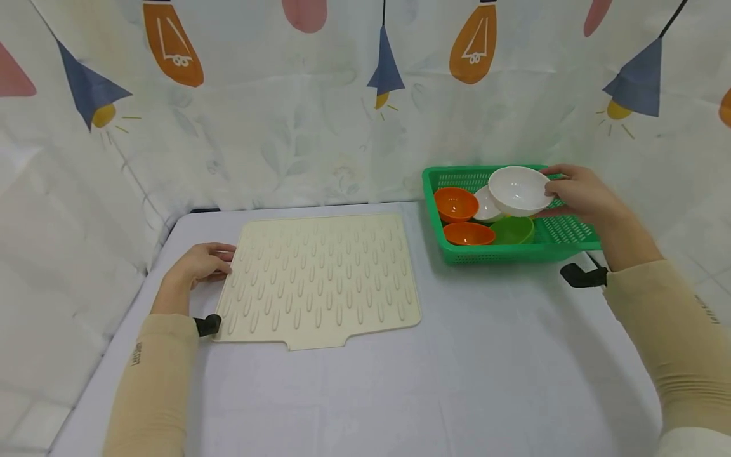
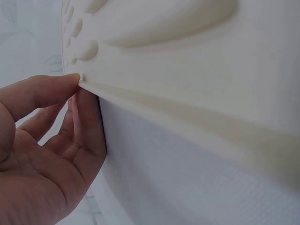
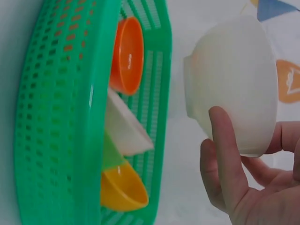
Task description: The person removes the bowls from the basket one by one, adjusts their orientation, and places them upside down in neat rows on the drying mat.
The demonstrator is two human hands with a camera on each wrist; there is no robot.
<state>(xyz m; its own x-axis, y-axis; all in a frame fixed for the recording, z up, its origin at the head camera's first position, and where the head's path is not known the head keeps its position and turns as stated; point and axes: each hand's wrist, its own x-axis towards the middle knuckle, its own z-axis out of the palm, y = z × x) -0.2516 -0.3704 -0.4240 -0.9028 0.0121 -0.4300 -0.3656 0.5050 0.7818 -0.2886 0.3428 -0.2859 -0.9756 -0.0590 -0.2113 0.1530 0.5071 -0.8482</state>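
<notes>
In the head view my right hand (image 1: 588,195) holds a white bowl (image 1: 520,190) tilted above the green basket, thumb at the rim. The right wrist view shows the fingers (image 3: 225,150) against the outside of the white bowl (image 3: 234,84). On the left, my left hand (image 1: 201,263) pinches the edge of a cream drying mat (image 1: 320,279) covered in raised oval ridges. Up close, the left thumb (image 2: 51,91) lies on the top of the mat's edge (image 2: 154,105), with fingers beneath it.
At the back right stands the green basket (image 1: 502,254). Inside are orange bowls (image 1: 455,204), another white bowl (image 1: 485,206), a green bowl (image 1: 514,231) and a yellow bowl (image 3: 124,187). A white cloth (image 1: 365,393) covers the table, and a patterned curtain (image 1: 337,133) hangs behind it.
</notes>
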